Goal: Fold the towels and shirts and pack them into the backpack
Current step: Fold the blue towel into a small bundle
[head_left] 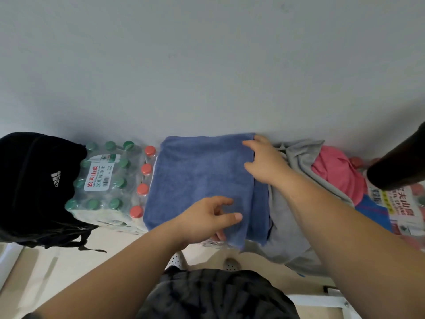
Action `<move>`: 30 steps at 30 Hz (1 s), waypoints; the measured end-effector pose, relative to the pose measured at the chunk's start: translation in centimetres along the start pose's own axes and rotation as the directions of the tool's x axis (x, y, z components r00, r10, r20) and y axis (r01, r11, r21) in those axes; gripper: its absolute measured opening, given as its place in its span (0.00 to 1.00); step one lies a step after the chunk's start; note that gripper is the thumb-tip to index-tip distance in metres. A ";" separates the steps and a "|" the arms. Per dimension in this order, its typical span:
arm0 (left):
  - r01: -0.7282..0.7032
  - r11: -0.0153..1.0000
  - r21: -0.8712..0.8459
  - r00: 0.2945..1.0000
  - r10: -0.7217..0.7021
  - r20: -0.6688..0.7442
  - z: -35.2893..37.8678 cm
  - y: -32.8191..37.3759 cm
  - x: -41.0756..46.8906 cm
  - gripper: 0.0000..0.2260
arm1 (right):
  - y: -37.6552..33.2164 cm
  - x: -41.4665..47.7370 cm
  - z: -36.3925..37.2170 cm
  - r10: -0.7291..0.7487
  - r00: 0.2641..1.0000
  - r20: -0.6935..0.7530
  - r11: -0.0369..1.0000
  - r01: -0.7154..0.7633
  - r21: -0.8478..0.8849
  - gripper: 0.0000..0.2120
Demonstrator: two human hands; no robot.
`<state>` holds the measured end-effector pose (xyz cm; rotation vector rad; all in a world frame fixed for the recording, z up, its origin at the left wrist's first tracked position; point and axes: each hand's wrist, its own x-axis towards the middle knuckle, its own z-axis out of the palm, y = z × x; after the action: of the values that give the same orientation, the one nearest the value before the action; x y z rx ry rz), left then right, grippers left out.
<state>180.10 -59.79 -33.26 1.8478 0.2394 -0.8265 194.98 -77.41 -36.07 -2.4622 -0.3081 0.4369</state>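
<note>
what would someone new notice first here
The blue terry towel, spread in the middle over shrink-wrapped packs of water bottles, draws the eye first. The left hand grips its near edge and the right hand rests on its far right corner. A black backpack with a white logo sits at the far left, and a crumpled grey garment and a pink garment lie to the right.
</note>
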 end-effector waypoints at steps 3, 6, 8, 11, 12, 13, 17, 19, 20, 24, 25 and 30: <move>0.041 0.991 0.131 0.980 -0.015 -0.198 -1.5 -1.9 0.1 0.15 | -0.6 -1.2 1.5 -0.012 0.995 -0.100 0.968 -0.014 -0.252 0.31; 0.093 0.984 0.154 0.873 -0.007 -0.487 -3.7 -4.4 -0.9 0.03 | -3.4 -1.9 3.3 -0.173 0.964 -0.202 0.949 0.108 -0.298 0.28; 0.181 0.969 0.167 0.746 -0.024 -0.666 -5.0 -6.1 -2.0 0.03 | -5.7 -1.7 4.7 -0.262 0.961 -0.091 0.934 0.229 -0.274 0.26; 0.266 0.962 0.069 0.588 -0.105 -0.802 -6.7 -8.7 -3.7 0.05 | -8.8 -1.0 7.0 -0.305 0.939 0.158 0.905 0.338 -0.259 0.26; 0.292 0.956 0.038 0.567 -0.141 -0.811 -7.1 -9.6 -4.2 0.05 | -9.7 -0.6 7.7 -0.305 0.927 0.217 0.897 0.356 -0.262 0.27; 0.325 0.945 0.025 0.561 -0.172 -0.810 -7.3 -10.4 -4.5 0.06 | -10.6 -0.2 8.4 -0.303 0.917 0.260 0.891 0.369 -0.263 0.27; 0.394 0.919 0.036 0.602 -0.228 -0.766 -7.5 -12.3 -4.8 0.13 | -14.0 1.2 10.6 -0.281 0.896 0.344 0.883 0.382 -0.274 0.28; 0.364 0.931 0.012 0.610 -0.228 -0.758 -7.5 -12.6 -4.4 0.14 | -15.2 1.8 11.4 -0.240 0.896 0.375 0.874 0.367 -0.318 0.28; 0.341 0.940 -0.015 0.611 -0.233 -0.757 -7.5 -12.6 -4.2 0.14 | -15.6 2.0 11.8 -0.206 0.898 0.388 0.872 0.349 -0.343 0.28; 0.202 0.967 -0.155 0.672 -0.252 -0.697 -7.9 -13.3 -3.6 0.12 | -16.5 2.1 13.5 -0.101 0.930 0.354 0.848 0.266 -0.458 0.30; 0.163 0.970 -0.180 0.699 -0.243 -0.672 -8.1 -13.5 -3.5 0.11 | -16.8 1.9 13.9 -0.089 0.941 0.328 0.847 0.244 -0.472 0.32; 0.046 0.965 -0.258 0.809 -0.188 -0.557 -9.8 -14.5 -4.4 0.13 | -18.1 1.0 16.0 -0.070 0.982 0.174 0.857 0.149 -0.493 0.37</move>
<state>173.61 -44.00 -39.10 1.8261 0.8134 -0.2693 187.74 -54.41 -37.43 -2.9036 -0.7021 0.5505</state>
